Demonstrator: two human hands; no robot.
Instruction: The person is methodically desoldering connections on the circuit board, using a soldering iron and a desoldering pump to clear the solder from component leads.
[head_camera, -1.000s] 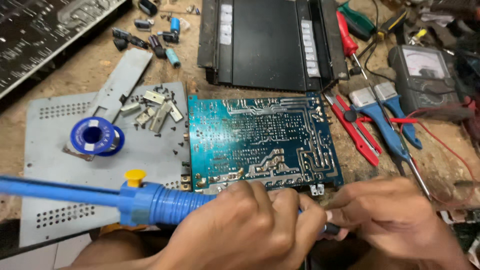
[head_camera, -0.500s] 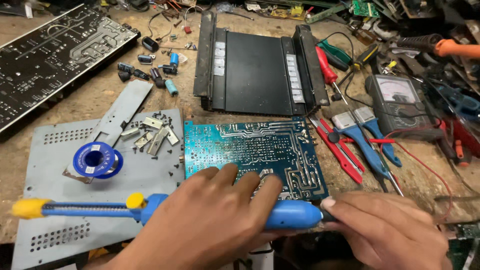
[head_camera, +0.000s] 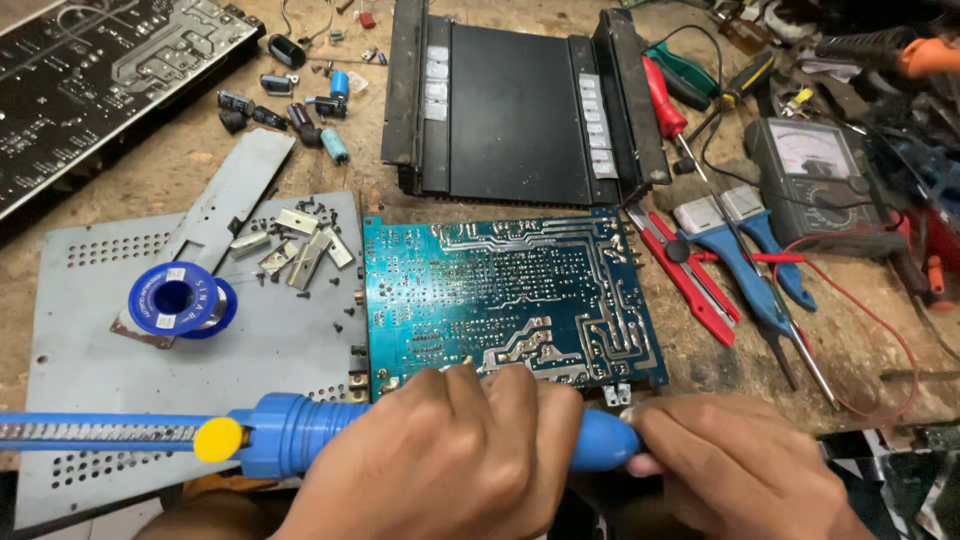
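The left hand (head_camera: 450, 455) wraps its grip around a blue pump (head_camera: 300, 435); the right hand (head_camera: 740, 465), curled, touches its tip beside the board (head_camera: 500, 290).

- We see a black finned heatsink (head_camera: 515, 100) on the counter (head_camera: 190, 150) beyond the blue board.
- We find a blue solder spool (head_camera: 178, 300) on a grey perforated plate (head_camera: 100, 370), with small screws and metal clips (head_camera: 300, 245) near it.
- We note red-handled cutters (head_camera: 690, 275), blue-handled pliers (head_camera: 745, 265) and an analogue meter (head_camera: 812, 180) at right.
- We spot loose capacitors (head_camera: 300, 105) near a dark circuit board (head_camera: 90, 80).
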